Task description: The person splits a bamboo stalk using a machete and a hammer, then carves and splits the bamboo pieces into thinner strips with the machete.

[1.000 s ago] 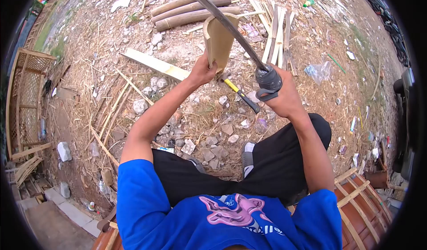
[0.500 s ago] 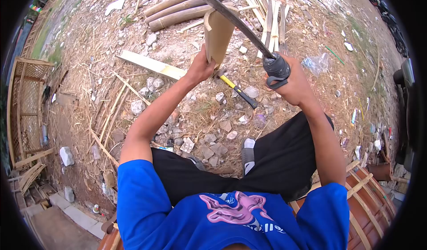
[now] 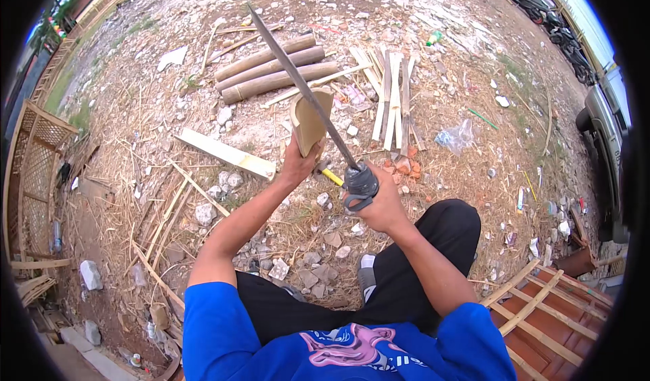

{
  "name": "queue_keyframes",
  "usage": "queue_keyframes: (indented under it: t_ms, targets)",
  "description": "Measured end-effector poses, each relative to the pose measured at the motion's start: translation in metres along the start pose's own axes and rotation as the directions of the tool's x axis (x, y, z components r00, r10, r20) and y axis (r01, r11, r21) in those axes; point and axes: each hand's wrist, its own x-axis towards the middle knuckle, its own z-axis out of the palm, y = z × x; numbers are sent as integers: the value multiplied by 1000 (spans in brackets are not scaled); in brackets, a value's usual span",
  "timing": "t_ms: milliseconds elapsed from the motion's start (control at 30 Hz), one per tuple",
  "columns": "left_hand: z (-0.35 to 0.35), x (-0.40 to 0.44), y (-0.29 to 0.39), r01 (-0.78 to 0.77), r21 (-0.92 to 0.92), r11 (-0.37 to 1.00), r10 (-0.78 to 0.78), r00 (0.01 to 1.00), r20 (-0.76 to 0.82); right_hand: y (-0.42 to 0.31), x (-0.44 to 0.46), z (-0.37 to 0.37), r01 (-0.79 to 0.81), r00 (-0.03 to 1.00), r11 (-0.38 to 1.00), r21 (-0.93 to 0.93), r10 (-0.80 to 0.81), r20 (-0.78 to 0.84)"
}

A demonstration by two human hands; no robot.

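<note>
My left hand [image 3: 298, 164] is wrapped round the lower part of a curved, split bamboo piece [image 3: 310, 125], which stands roughly upright. In my right hand [image 3: 383, 205] is a machete [image 3: 284, 62], gripped by its black-taped handle. Its long dark blade slants up and left, crossing the bamboo's upper end; whether the two touch I cannot tell. Below the bamboo, a yellow-and-black handled hammer [image 3: 332, 176] lies on the ground, largely hidden behind my right hand. A pale split bamboo strip [image 3: 223, 152] lies left of my left hand.
Bamboo poles [image 3: 271, 75] lie stacked ahead, with split strips [image 3: 395, 103] to their right. Stones and thin slats litter the ground. A lattice panel [image 3: 30, 171] stands at far left, a slatted wooden frame [image 3: 542, 310] at lower right. Motorbikes [image 3: 542, 8] and a vehicle [image 3: 606, 137] are beyond.
The view has tilted up and shifted. My right hand with the machete has come closer to the left hand, and the blade has swung more upright across the bamboo. Both grips are unchanged.
</note>
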Motion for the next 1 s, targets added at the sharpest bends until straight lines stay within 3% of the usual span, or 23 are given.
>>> queue_keyframes:
  t_ms: [67, 167, 267, 300, 400, 433, 533, 567, 667, 800, 900, 1000]
  targets:
    - [0, 10, 9, -71, 24, 997, 71, 997, 4, -8, -1, 2, -9, 999, 1000, 0, 9, -43]
    - [-4, 16, 17, 10, -6, 1000, -9, 995, 102, -13, 1, -1, -33, 996, 998, -52, 28, -90]
    - [-3, 16, 34, -109, -25, 994, 111, 991, 69, -17, -2, 1, 6, 993, 992, -124, -21, -120]
    - [-3, 14, 38, -19, -45, 999, 22, 998, 65, -17, -2, 1, 16, 993, 992, -123, -30, -117]
    - [-4, 9, 31, 67, -142, 988, -56, 995, 83, -8, -3, 2, 35, 995, 996, -79, -42, -91]
    - [-9, 11, 26, 83, -255, 963, -63, 994, 84, -9, -4, 2, 27, 997, 997, -74, -32, -70]
    - [-32, 17, 16, 110, -262, 959, -37, 962, 270, -15, -5, -4, -4, 1000, 995, -100, 4, -6]
    - [-35, 21, 13, 114, -307, 945, -35, 967, 251, -14, -6, -7, -20, 1000, 995, -98, 21, 19]
    - [-37, 37, 1, 121, -401, 908, 68, 901, 428, -10, -5, -10, -39, 998, 998, -46, 41, 37]
    - [-21, 40, 9, 87, -459, 884, 100, 924, 368, -18, -5, -20, -44, 999, 999, -9, 44, 30]
    - [-17, 45, 20, 74, -470, 880, 128, 914, 384, -23, -5, -26, -164, 986, 986, 25, 162, 48]
    - [-13, 54, 29, -8, -385, 923, 157, 921, 356, -18, -3, -23, -37, 999, 998, 51, 38, -30]
